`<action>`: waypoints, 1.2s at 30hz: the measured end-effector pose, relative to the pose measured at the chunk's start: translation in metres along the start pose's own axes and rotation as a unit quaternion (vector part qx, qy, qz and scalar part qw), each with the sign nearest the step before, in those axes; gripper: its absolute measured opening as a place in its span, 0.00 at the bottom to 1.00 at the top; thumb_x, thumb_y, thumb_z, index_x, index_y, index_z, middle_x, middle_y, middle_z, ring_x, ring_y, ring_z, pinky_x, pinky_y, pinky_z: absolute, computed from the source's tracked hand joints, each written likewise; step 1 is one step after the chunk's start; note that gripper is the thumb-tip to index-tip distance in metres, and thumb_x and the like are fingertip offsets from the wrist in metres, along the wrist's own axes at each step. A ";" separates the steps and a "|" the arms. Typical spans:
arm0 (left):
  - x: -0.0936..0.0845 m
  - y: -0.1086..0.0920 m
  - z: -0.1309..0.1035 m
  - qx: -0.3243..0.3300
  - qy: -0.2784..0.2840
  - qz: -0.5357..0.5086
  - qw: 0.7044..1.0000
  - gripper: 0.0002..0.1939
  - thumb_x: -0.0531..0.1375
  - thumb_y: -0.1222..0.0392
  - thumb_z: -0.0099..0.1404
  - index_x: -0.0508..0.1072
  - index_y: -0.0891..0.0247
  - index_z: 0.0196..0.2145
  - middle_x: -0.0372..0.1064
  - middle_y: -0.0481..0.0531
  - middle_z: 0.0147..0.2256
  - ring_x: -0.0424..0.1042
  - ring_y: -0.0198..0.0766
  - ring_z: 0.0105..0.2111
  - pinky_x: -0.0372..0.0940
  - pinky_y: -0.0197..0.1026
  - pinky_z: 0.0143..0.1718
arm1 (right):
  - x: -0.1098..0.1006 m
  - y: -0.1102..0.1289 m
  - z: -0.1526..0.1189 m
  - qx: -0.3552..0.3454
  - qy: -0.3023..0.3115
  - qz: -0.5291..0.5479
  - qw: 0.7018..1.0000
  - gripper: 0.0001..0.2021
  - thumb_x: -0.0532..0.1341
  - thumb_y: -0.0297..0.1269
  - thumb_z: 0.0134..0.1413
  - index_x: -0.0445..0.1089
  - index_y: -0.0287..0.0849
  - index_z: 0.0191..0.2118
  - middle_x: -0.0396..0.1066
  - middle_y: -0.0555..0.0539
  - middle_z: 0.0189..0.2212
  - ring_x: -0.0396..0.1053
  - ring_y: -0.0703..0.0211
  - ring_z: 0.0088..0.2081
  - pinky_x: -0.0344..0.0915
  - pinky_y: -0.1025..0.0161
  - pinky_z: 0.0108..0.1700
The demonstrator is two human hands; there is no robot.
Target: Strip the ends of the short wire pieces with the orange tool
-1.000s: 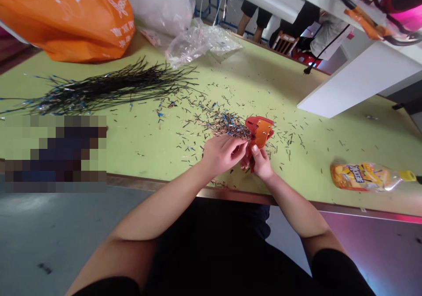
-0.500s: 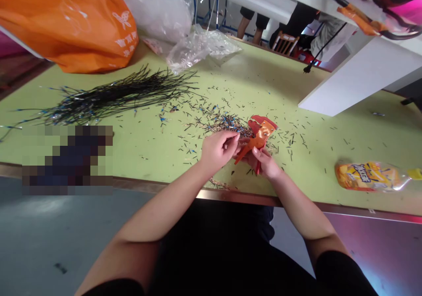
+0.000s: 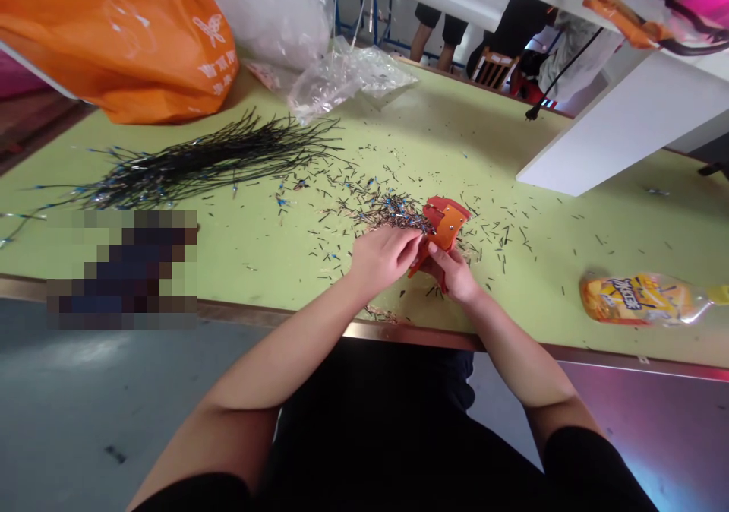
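Head camera: a green table (image 3: 273, 269), seen from above, with the person's two hands at its near edge.
Right hand (image 3: 454, 273): closed around the handles of red-and-orange pliers (image 3: 449, 223).
Left hand (image 3: 383, 257): fingers drawn together in a pinch beside the pliers; whether anything thin is between them, I cannot tell.
Pliers: held tilted above the table, head pointing away from the person.
Scraps (image 3: 392, 210): a heap of short black and blue bits just beyond the left hand, more scattered around.
Wires (image 3: 210, 155): a long black bundle lying farther left.
Bottle (image 3: 632, 299): on its side, far right.
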State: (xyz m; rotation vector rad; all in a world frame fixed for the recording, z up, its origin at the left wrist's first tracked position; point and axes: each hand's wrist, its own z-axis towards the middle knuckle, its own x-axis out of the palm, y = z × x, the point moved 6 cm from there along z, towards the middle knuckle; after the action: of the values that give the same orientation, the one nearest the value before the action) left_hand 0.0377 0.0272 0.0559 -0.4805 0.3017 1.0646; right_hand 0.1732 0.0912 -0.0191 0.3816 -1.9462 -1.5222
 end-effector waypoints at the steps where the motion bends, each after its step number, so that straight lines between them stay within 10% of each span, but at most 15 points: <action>1: 0.001 0.000 0.000 0.001 0.003 -0.001 1.000 0.04 0.60 0.64 0.73 0.76 0.61 0.41 0.78 0.47 0.26 0.76 0.34 0.25 0.64 0.37 0.26 | 0.000 0.000 0.000 0.000 -0.006 0.001 1.000 0.21 0.69 0.59 0.56 0.75 0.44 0.39 0.78 0.47 0.32 0.79 0.52 0.38 0.79 0.52 0.44; 36: 0.001 0.001 0.002 -0.033 0.000 0.023 0.999 0.05 0.59 0.65 0.70 0.74 0.61 0.36 0.75 0.46 0.24 0.73 0.33 0.22 0.58 0.38 0.24 | -0.001 -0.002 0.000 0.011 -0.043 0.028 0.999 0.28 0.70 0.64 0.51 0.75 0.44 0.47 0.81 0.44 0.40 0.80 0.44 0.48 0.79 0.48 0.47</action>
State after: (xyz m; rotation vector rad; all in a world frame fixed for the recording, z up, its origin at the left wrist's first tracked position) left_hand 0.0368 0.0291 0.0570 -0.5342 0.2787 1.1228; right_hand 0.1735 0.0912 -0.0215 0.2711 -2.0236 -1.5052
